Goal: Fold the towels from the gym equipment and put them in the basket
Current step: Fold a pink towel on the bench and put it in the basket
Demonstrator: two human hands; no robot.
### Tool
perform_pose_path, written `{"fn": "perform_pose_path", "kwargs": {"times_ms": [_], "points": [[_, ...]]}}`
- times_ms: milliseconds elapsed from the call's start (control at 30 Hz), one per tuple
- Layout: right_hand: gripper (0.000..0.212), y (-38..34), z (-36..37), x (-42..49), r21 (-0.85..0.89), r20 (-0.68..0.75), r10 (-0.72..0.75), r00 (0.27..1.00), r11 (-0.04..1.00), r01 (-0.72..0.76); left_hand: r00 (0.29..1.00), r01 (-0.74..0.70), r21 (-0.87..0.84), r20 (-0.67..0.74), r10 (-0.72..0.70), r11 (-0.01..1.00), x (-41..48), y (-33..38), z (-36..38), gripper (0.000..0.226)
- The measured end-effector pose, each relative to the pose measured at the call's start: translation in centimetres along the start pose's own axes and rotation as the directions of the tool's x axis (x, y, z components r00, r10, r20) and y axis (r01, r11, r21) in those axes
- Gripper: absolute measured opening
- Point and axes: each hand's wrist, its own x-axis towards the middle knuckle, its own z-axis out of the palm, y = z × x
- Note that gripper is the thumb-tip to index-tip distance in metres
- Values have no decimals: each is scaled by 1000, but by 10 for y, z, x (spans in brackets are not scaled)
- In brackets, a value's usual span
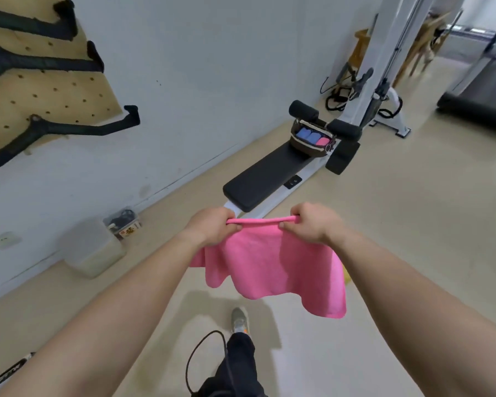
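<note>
A pink towel (272, 265) hangs in front of me, held up in the air by its top edge. My left hand (212, 227) grips the left end of that edge and my right hand (312, 222) grips the right end; the cloth droops below both. Farther ahead, a brown basket (298, 146) sits at the far end of a black padded gym bench (267, 176). Inside the basket lie two folded blue towels (308, 135) and one folded pink towel (323, 141).
The bench runs along a white wall (198, 67) on the left. A pegboard with black hooks (40, 90) hangs there. Plastic boxes (98, 250) stand at the wall's foot. A white cable machine (384, 67) and a treadmill (481, 93) stand behind. My shoe (239, 319) is on the beige floor.
</note>
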Motion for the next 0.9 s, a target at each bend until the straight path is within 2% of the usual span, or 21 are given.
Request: {"fn": "perform_pose_path", "kwargs": {"times_ms": [200,367,533,733,833,900], "points": [[44,17,-31,167,-31,81,55,995,998,-53,999,31,-95,44,-27,995,155,-45,-33,29],[48,25,-68,277,-59,111,61,992,997,-55,979,190,-268,119,-164,944,247,-83,-61,42],[45,60,-100,374,-103,115,101,988,991,-89,965,258,-237,107,-239,937,329,-100,-87,50],[51,107,-118,512,-100,149,-13,989,995,28,927,376,-220,99,-362,900,430,-112,-101,56],[54,127,-121,595,-96,234,-123,965,984,149,894,448,-208,76,-443,869,486,-118,-96,59],[53,139,-121,652,-102,309,-194,931,967,236,845,531,-223,72,-530,817,518,-119,-89,60]]}}
